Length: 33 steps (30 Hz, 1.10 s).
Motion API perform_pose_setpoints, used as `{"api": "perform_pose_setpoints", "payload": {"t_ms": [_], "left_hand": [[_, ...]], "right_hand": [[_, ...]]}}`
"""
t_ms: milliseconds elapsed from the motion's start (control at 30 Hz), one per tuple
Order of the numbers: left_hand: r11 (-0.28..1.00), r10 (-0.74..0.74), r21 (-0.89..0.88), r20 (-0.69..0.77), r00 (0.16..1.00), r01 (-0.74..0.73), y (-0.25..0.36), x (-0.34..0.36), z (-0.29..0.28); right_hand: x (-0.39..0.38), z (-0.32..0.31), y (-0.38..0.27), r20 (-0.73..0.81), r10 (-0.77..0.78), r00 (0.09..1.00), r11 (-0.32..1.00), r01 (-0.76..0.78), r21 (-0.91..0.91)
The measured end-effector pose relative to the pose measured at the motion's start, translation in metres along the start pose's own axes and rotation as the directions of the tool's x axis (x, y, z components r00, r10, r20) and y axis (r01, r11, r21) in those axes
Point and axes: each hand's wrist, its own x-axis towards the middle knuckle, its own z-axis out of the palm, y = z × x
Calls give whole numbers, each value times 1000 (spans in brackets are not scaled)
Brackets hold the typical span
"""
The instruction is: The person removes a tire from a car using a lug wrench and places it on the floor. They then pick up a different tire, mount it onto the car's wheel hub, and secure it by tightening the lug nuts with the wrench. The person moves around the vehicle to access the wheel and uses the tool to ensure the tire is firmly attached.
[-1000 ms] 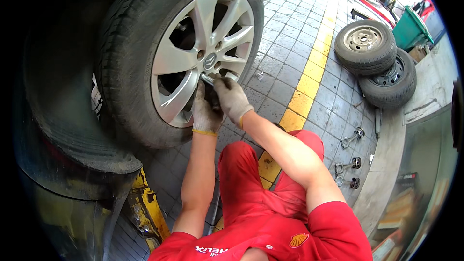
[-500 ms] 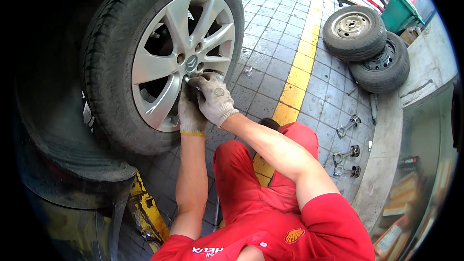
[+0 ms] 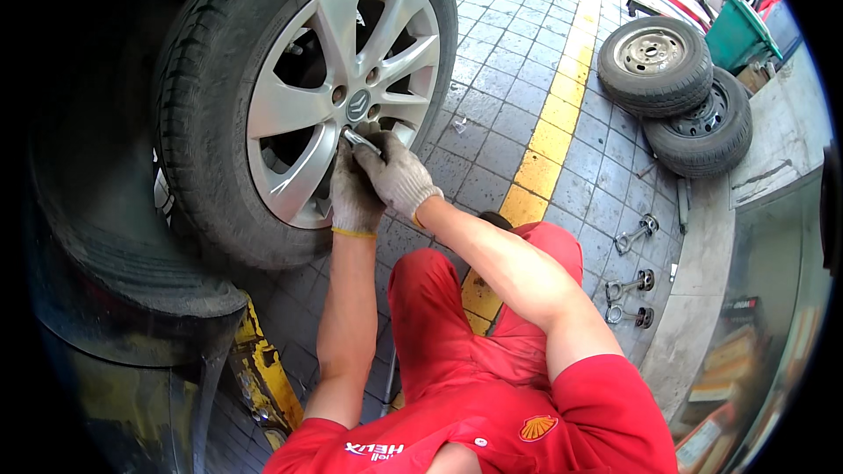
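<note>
A silver multi-spoke alloy wheel (image 3: 294, 110) with a black tyre (image 3: 206, 149) stands upright on the car at left. Around its centre cap (image 3: 357, 104) are bolt holes (image 3: 339, 95). Just below the cap, a short shiny metal cylinder (image 3: 360, 140) points at the lower part of the hub. My right hand (image 3: 399, 177), in a soiled white knit glove, is closed with thumb and fingers around the cylinder. My left hand (image 3: 356, 197), gloved too, is closed beneath it against the spokes; its fingertips are partly hidden. Whether the cylinder is a socket or a bolt I cannot tell.
A yellow-painted metal lift part (image 3: 263, 373) lies at lower left below the dark wheel arch. Two loose wheels (image 3: 654, 66) are stacked at the right, near a green bin (image 3: 739, 31). Several pistons with connecting rods (image 3: 630, 285) lie on the tiles beside a glass-fronted cabinet (image 3: 773, 298).
My hands have drawn slightly back from the hub, and more of the shiny metal cylinder shows between them. The view has shifted a little, moving the wheel up and right.
</note>
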Motion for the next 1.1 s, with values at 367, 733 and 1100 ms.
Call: {"api": "perform_pose_setpoints", "payload": {"t_ms": [367,733,1100], "left_hand": [[989,146,58,-226,963,-137,-1,-17,43],[852,177,521,-201,963,-48,-33,-69,28],[412,261,799,-564,784,438,-18,-277,-183]], "right_hand": [[-21,-40,2,-6,38,999,967,-36,252],[40,-32,10,53,244,968,782,-228,580],[87,-13,35,146,486,862,627,-460,629]]}}
